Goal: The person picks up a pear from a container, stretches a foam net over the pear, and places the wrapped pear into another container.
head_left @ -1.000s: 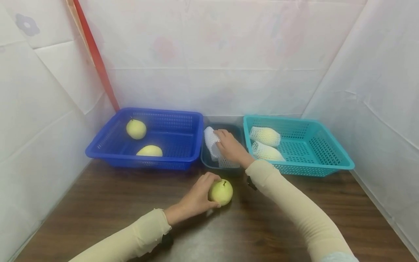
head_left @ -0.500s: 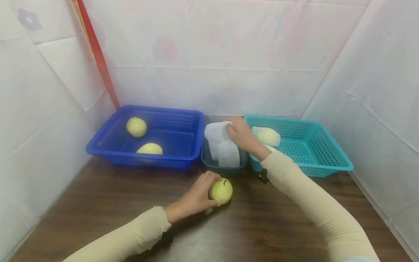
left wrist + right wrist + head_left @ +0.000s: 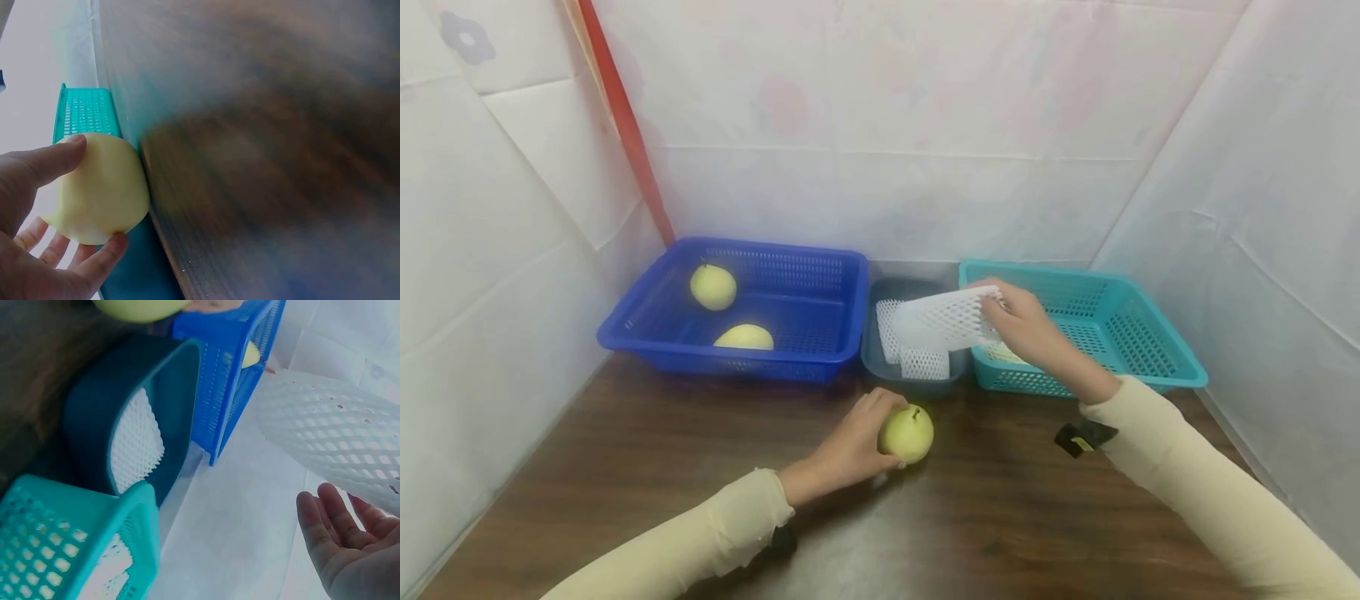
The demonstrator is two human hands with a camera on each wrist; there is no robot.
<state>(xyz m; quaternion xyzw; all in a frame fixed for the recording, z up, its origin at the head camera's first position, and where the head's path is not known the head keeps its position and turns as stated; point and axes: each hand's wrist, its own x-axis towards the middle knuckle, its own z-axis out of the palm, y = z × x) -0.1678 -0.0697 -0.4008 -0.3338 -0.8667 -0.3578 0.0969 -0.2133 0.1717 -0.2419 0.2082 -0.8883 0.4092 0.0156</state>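
Note:
My left hand (image 3: 850, 450) grips a yellow-green pear (image 3: 910, 435) at the table's middle, stem upward. The left wrist view has the thumb on one side of that pear (image 3: 103, 190) and the fingers curled round the other. Above the small dark bin, my right hand (image 3: 1030, 325) pinches one end of a white foam net sleeve (image 3: 943, 321), which extends leftward. In the right wrist view the sleeve (image 3: 337, 431) hangs beside the curled fingers of the right hand (image 3: 362, 550). More foam net sleeves (image 3: 925, 364) lie inside the dark bin (image 3: 871, 367).
A blue basket (image 3: 737, 360) at the left holds two bare pears. The teal basket (image 3: 1172, 379) at the right has net-wrapped pears, mostly hidden behind my right hand and the sleeve. White sheeting (image 3: 925, 200) stands behind and on both sides of the wooden table (image 3: 1000, 517).
My right hand has drawn a foam net sleeve up out of the dark bin and moved it right, toward the teal basket. The left hand keeps its grip on the pear in place.

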